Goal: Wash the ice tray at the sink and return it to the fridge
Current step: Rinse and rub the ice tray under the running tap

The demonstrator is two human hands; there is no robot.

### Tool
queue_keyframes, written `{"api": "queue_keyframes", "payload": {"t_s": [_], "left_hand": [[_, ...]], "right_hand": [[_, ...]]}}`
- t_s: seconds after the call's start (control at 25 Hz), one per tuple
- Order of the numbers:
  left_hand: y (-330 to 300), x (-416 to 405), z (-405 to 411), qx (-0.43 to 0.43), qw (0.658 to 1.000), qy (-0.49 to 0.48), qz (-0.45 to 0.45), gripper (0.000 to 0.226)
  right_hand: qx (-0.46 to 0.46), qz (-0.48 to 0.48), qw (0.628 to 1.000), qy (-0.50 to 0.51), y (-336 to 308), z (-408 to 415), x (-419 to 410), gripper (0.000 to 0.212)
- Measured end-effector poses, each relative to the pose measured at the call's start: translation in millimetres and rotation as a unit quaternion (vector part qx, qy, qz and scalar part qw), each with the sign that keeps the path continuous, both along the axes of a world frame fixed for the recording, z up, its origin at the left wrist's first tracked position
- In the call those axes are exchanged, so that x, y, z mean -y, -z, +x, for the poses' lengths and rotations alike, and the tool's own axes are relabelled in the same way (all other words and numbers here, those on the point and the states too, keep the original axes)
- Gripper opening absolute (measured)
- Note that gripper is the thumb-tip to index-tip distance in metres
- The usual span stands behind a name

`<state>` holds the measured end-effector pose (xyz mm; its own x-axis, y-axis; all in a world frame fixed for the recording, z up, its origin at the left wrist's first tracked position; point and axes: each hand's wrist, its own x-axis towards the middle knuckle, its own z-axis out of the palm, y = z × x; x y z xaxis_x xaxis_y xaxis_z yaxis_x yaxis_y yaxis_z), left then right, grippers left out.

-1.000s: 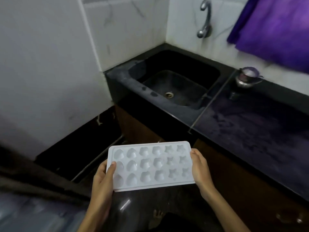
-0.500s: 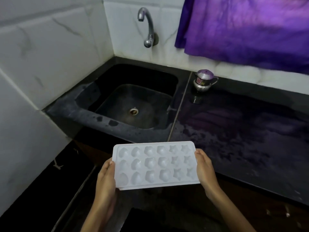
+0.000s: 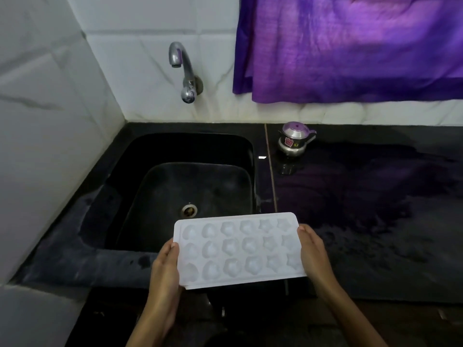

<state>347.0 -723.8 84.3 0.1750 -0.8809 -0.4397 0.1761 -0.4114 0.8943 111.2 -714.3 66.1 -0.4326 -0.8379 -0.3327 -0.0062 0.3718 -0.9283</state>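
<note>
Head view. Left hand [image 3: 164,269] grips the ice tray [image 3: 238,249] by its left short edge, thumb on top; right hand [image 3: 313,254] grips the right edge. Tray: white, level, held over the sink's [image 3: 160,186] front rim, its moulded cells showing nothing inside. Sink: black, bare drain. Tap [image 3: 184,71] on the wall above. Small steel pot [image 3: 293,142] on the dark tabletop [image 3: 375,209]; purple cloth [image 3: 350,46] hanging behind.

A small steel pot [image 3: 293,141] with a lid and a sticker on its side stands upright on the dark worktop [image 3: 375,196], near the back wall. A purple cloth [image 3: 350,46] hangs over the white tiled wall [image 3: 137,71] above it. The glossy worktop reflects the pot and the cloth.
</note>
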Motion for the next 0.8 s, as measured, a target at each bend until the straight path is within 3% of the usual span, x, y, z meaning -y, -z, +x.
{"api": "queue_keyframes", "payload": {"t_s": [0.2, 0.44, 0.8], "left_hand": [[0, 39, 18, -0.010, 0.999, 0.050, -0.005, 0.029], [-4, 68, 26, -0.086, 0.994, 0.064, -0.018, 0.031], [-5, 123, 44, -0.101, 0.995, -0.020, -0.008, 0.034]], "right_hand": [[-0.031, -0.009, 0.999, 0.041, -1, 16, 21, 0.033], [-0.038, -0.022, 0.999, 0.030, -6, 26, 53, 0.030], [-0.063, -0.013, 0.996, -0.068, -13, 37, 122, 0.029]]}}
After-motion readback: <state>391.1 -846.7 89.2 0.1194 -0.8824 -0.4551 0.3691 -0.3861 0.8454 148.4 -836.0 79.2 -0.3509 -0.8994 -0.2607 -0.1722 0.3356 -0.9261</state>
